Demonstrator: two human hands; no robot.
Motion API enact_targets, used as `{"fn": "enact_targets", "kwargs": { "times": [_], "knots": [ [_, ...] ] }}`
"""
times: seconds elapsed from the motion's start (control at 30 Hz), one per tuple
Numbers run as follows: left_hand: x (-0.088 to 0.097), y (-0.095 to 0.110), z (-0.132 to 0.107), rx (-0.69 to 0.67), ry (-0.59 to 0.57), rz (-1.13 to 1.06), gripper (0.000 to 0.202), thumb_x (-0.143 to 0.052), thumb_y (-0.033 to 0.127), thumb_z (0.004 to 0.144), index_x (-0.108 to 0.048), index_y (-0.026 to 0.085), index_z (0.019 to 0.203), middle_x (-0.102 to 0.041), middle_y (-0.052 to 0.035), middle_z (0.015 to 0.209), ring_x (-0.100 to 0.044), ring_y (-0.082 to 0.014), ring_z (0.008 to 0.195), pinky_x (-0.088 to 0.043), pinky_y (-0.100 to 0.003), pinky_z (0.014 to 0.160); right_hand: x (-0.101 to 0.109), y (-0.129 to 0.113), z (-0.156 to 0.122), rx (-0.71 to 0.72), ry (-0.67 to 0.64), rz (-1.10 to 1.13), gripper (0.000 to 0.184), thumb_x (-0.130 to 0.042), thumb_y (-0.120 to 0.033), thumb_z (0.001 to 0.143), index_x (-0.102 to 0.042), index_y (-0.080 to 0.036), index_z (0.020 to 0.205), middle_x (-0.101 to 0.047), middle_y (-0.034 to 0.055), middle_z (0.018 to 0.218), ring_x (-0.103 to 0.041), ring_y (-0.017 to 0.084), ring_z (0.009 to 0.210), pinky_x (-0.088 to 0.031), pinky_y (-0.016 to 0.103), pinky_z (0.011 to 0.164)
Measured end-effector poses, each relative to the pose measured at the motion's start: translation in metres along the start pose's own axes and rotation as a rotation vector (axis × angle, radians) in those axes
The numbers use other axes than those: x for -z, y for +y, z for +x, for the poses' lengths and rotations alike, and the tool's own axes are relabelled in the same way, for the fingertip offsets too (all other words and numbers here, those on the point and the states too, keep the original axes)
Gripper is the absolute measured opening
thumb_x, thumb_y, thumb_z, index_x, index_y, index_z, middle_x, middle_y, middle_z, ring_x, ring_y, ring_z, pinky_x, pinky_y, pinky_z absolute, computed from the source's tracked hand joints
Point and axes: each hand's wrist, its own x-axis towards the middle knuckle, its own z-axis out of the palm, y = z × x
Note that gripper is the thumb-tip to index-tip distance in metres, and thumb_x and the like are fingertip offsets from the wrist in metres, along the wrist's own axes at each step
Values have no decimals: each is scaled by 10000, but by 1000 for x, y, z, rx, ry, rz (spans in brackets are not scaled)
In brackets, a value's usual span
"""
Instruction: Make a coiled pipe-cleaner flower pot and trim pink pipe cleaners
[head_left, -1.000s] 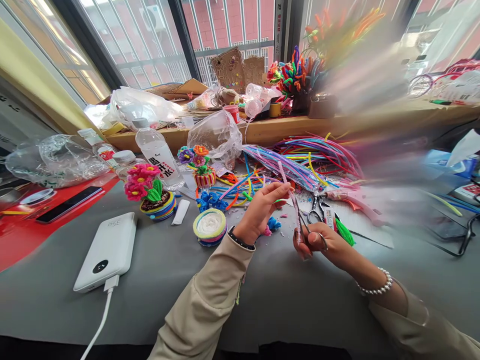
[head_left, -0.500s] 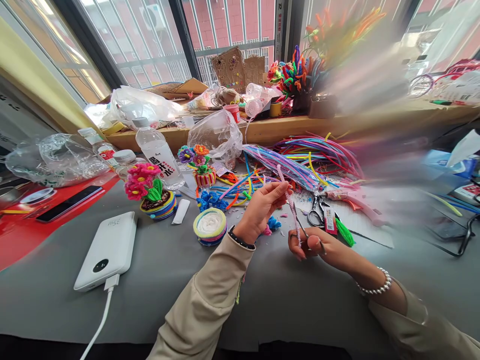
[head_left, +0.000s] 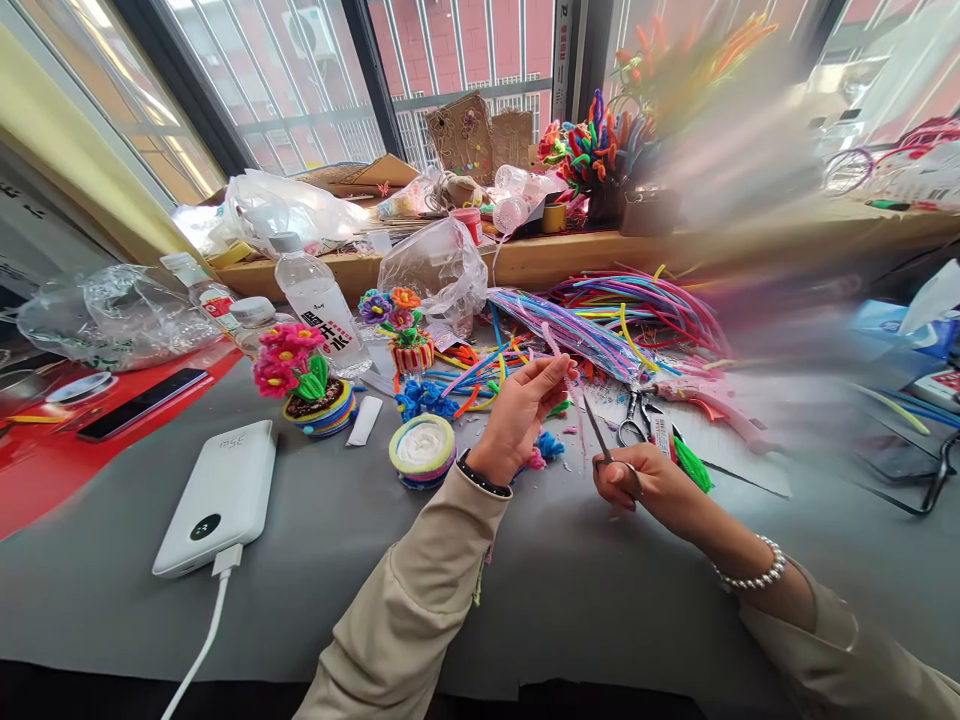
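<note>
My left hand pinches a pale pink pipe cleaner between thumb and fingertips, its upper end sticking up. In my right hand is a pair of scissors, blades pointing up toward the left fingertips and looking closed together. A thin, blurred pink strip shows just left of the blades. Blue and pink fuzzy pieces lie behind the hands. Left of my left wrist sits a round pot, wrapped in yellow and blue, with white filling.
Pipe-cleaner flowers stand in a striped pot and a red one. Behind the hands lie bundles of pipe cleaners, black-handled scissors and a pink glue gun. A power bank, phone and water bottle are leftward.
The pink pipe cleaner no longer reaches down to my right fingers; its lower length has come away. The scissor blades have closed, and my right hand has shifted slightly right.
</note>
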Motion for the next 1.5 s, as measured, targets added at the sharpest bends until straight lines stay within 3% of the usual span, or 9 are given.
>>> {"fn": "enact_targets", "kwargs": {
  "times": [0.3, 0.6, 0.8, 1.1, 1.27, 1.4, 1.5],
  "knots": [
    [3, -1, 1, 20, -57, 20, 178, -715, 287, 590, -642, 150, 678, -610, 29, 663, -509, -25, 583, -370, -163, 601, 0, -9, -1, 59, -129, -165, 758, -155, -819, 603, -479, -138, 685, -455, 25, 663, -380, 100, 593, -314, 246, 542],
    [0, -5, 0, 102, -179, 161, 177, -702, 299, 608, -621, 145, 639, -593, 25, 636, -505, -38, 600, -365, -178, 616, 0, -11, -2, 61, -149, -157, 695, -227, -800, 628, -452, -143, 627, -452, 18, 613, -380, 98, 570, -311, 243, 538],
    [4, -6, 1, 31, -136, 135, 148, -666, 307, 662, -633, 171, 711, -599, 32, 693, -500, -28, 622, -358, -163, 612, 0, -6, -1, 20, -74, -39, 638, -325, -759, 655, -444, -138, 570, -430, 8, 558, -366, 81, 518, -301, 239, 516],
    [2, -5, 0, 16, -74, 25, 158, -702, 287, 614, -632, 170, 694, -600, 36, 689, -507, -41, 629, -356, -186, 623, 1, 3, -1, -4, -11, -22, 571, -416, -672, 692, -382, -153, 455, -380, -18, 445, -340, 62, 446, -262, 229, 468],
    [2, -3, -1, 6, -71, 16, 175, -708, 291, 600, -636, 163, 695, -609, 27, 708, -517, -50, 646, -358, -194, 631, 2, -1, -1, 28, -61, -60, 605, -361, -714, 685, -405, -149, 474, -412, 0, 489, -359, 77, 485, -281, 243, 490],
    [3, -2, -1, -43, -41, 14, 159, -701, 287, 606, -632, 169, 689, -595, 36, 679, -495, -46, 609, -344, -190, 603, 1, -11, -2, 60, -146, -59, 720, -206, -805, 620, -478, -140, 663, -466, 30, 663, -397, 99, 580, -306, 245, 505],
    [2, -3, -1, -18, -89, 52, 141, -685, 285, 625, -628, 171, 685, -589, 37, 675, -486, -48, 612, -340, -190, 607, 0, -14, -3, 69, -197, -101, 751, -162, -808, 624, -488, -139, 721, -458, 34, 701, -388, 102, 599, -303, 242, 498]
  ]
}}
